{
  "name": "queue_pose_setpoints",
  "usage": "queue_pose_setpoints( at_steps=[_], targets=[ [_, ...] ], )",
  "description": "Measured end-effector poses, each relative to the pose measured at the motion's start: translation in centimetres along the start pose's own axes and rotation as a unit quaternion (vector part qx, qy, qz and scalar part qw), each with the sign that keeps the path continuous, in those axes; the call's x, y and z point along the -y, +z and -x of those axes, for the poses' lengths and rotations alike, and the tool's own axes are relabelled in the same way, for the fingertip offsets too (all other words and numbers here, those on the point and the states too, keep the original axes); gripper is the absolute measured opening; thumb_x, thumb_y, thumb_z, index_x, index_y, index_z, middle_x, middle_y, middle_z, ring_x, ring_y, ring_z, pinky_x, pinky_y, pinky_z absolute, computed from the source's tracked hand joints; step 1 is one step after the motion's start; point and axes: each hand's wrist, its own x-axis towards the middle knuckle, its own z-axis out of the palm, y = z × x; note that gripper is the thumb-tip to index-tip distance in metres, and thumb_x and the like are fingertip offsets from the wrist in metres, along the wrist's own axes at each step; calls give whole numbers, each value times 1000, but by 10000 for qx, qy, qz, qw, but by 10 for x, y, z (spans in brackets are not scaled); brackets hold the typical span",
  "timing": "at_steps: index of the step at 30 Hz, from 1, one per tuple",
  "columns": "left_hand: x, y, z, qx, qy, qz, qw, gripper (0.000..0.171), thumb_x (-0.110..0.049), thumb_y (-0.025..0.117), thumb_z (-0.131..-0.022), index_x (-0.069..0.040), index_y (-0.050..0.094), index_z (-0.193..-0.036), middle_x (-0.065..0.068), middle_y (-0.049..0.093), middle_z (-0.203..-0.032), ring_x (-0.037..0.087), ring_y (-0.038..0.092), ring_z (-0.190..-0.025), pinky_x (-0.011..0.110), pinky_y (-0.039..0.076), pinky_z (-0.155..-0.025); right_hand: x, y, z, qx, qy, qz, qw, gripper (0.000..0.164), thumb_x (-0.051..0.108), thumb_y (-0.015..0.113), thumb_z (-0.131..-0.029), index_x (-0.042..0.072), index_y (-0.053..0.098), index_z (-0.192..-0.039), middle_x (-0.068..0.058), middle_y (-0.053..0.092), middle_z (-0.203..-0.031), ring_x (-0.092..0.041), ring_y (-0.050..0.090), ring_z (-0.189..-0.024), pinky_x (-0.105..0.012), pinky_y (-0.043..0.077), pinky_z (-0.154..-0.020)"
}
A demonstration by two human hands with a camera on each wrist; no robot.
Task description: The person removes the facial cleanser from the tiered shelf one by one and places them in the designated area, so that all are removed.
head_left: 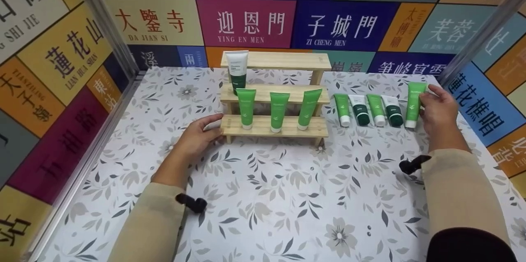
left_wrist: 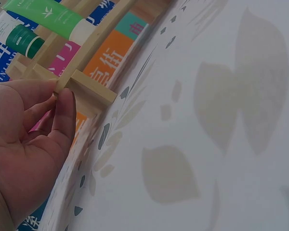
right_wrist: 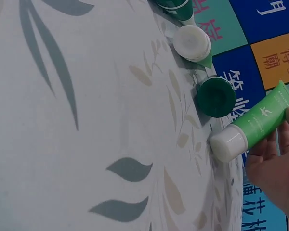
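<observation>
My left hand (head_left: 199,136) pinches the left end of the lowest step of a three-tier wooden stand (head_left: 283,60), thumb and fingertips on its edge in the left wrist view. Three green squeeze tubes (head_left: 277,112) with white caps stand cap-down on that step. A white and dark green tube (head_left: 237,71) stands at the left of the middle step. At the far right, my right hand (head_left: 439,106) grips a green squeeze tube (right_wrist: 265,118) by its side, white cap downward. Beside it is a row of green tubes (head_left: 374,108) and white and dark green tubes (head_left: 392,111).
Leaf-patterned white cloth (head_left: 263,212) covers the table. Panels with colourful lettering (head_left: 246,21) rise behind and at both sides, with metal posts (head_left: 109,19) at the corners. The stand's top step carries no tube.
</observation>
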Motion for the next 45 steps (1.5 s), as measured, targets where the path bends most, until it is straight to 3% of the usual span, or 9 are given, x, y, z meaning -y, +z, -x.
queue_pose_setpoints(
  at_steps=[6, 13, 20, 22, 27, 31, 36, 41, 45],
  targets=[
    [1, -2, 2, -22, -5, -28, 10000, 56, -15, 66, -106, -16, 51, -160, 19, 67, -146, 9, 72, -98, 25, 57, -87, -9, 6, -14, -331, 113, 15, 9994, 60, 19, 77, -99, 32, 56, -154, 14, 63, -124, -4, 57, -123, -19, 52, -91],
    [0, 0, 1, 38, -16, 161, 9999, 55, -13, 65, -106, -16, 51, -160, 18, 65, -149, 11, 73, -106, 25, 57, -91, -20, 8, -28, -777, 266, 449, 9956, 62, 25, 80, -98, 34, 56, -155, 18, 64, -120, -2, 55, -127, -20, 43, -115],
    [-1, 0, 1, 10, -101, 163, 9998, 55, -12, 63, -106, -17, 51, -160, 15, 64, -151, 13, 72, -113, 25, 58, -94, -21, 5, -30, -1008, 439, 677, 9916, 57, 27, 78, -99, 37, 59, -152, 17, 59, -148, -2, 53, -136, -23, 40, -122],
    [-1, 0, 1, -1, -100, 125, 9999, 55, -12, 63, -106, -17, 52, -159, 15, 65, -149, 13, 72, -110, 25, 58, -92, -22, 5, -29, -1098, 462, 944, 9884, 54, 26, 78, -99, 37, 62, -149, 18, 61, -142, -2, 54, -134, -23, 41, -121],
    [-1, 0, 1, 15, 18, 91, 10000, 55, -10, 63, -105, -15, 52, -159, 19, 66, -146, 12, 72, -103, 26, 57, -90, -23, 4, -26, -1216, 353, 1937, 9728, 50, 26, 74, -99, 35, 64, -148, 24, 63, -101, -1, 57, -119, -25, 41, -121],
    [-1, 1, 1, -21, 40, 88, 10000, 55, -10, 64, -105, -14, 53, -158, 19, 67, -145, 12, 72, -102, 27, 58, -90, -22, 1, -24, -1116, 252, 2344, 9654, 53, 29, 71, -101, 36, 59, -153, 27, 60, -99, -1, 54, -123, -26, 37, -125],
    [-1, 1, 0, -4, 17, 124, 9999, 55, -10, 64, -105, -13, 52, -159, 20, 65, -148, 13, 73, -107, 27, 57, -94, -20, -4, -18, -1027, 182, 1919, 9758, 44, 27, 70, -104, 38, 63, -146, 26, 60, -103, 1, 54, -122, -25, 36, -124],
    [-1, 1, 0, 2, -31, 153, 9999, 55, -11, 64, -105, -14, 52, -159, 19, 64, -149, 13, 72, -109, 26, 57, -95, -16, -3, -10, -871, -40, 1016, 9910, 28, 12, 72, -102, 34, 69, -120, 17, 66, -106, 1, 59, -104, -19, 49, -101],
    [-1, 2, 1, -24, -79, 150, 9999, 54, -12, 64, -106, -17, 53, -158, 17, 65, -148, 12, 71, -105, 27, 56, -92, -11, 0, -4, -666, -188, 388, 9968, 28, 7, 75, -98, 29, 69, -115, 12, 65, -109, -2, 61, -101, -16, 56, -84]
  ],
)
